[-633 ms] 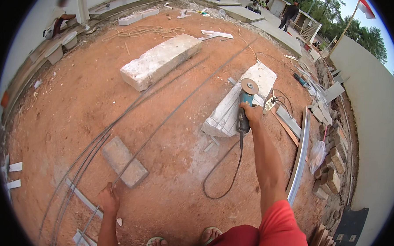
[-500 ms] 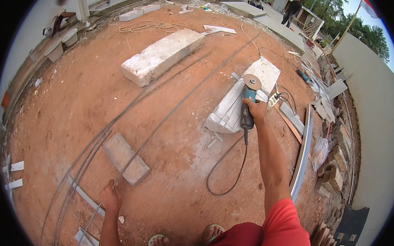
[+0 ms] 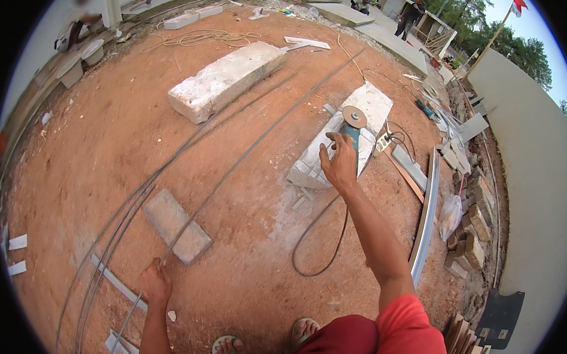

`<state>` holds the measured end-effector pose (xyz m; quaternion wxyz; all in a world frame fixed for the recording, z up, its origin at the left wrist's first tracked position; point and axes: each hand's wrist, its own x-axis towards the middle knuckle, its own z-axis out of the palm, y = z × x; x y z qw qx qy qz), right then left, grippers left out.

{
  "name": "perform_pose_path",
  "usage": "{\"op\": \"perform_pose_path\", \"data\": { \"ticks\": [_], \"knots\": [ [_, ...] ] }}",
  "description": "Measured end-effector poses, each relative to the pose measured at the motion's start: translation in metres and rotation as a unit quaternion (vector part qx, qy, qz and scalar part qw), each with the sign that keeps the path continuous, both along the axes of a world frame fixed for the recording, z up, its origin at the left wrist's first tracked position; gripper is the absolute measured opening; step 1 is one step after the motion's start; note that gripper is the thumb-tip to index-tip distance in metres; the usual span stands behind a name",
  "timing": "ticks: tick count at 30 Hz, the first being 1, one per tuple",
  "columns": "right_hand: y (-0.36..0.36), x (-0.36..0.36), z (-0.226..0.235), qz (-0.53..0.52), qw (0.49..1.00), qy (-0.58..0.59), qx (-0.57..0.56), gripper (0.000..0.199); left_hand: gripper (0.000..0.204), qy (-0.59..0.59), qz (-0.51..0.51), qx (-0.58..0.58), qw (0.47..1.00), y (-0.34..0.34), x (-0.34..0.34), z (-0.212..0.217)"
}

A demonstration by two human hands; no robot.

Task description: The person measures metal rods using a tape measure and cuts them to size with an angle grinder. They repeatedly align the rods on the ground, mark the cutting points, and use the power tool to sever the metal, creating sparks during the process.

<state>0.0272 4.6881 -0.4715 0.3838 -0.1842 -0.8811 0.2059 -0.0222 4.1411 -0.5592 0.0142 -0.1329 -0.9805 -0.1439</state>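
My left hand (image 3: 157,282) is closed around a long thin steel rod (image 3: 230,170), which slants from the lower left toward the far right. Part of the rod passes over a grey paving block (image 3: 168,217). An angle grinder (image 3: 354,117) with a brown disc and blue body lies on a pale concrete block (image 3: 370,105), its disc facing up. My right hand (image 3: 340,159) is just above the grinder with fingers apart, hiding much of its body; nothing shows in the fingers. The grinder's cord loops onto the soil below.
Left of my rod lie more steel rods (image 3: 127,205). Beyond them sits a long concrete block (image 3: 227,79). To the right are a power strip (image 3: 383,143), a metal channel (image 3: 426,215) and stacked bricks (image 3: 474,229) along a wall. Another person (image 3: 78,25) sits at the far left.
My right hand has let go of the angle grinder and moved slightly left, its fingers spreading. The grinder stays on the concrete block. My left hand still grips the rod. The view shifted slightly.
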Motion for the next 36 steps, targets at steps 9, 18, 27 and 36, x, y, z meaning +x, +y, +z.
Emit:
{"op": "perform_pose_path", "data": {
  "ticks": [9,18,27,36],
  "knots": [
    [-0.055,-0.127,-0.062,0.125,0.887,-0.282,0.343,0.053,0.028,-0.05,-0.008,0.033,0.998,0.007,-0.005,0.006],
    [-0.075,-0.167,-0.023,0.19,0.903,-0.239,0.304,0.022,0.033,0.022,-0.008,0.031,0.999,-0.019,-0.011,0.098],
    [-0.133,-0.234,0.177,0.135,0.933,0.203,0.266,0.008,0.044,0.382,0.096,0.125,0.911,-0.051,-0.069,0.294],
    [-0.106,-0.213,0.226,0.144,0.926,0.187,0.295,0.013,0.043,0.293,0.107,0.137,0.94,-0.014,-0.03,0.362]
  ]
}}
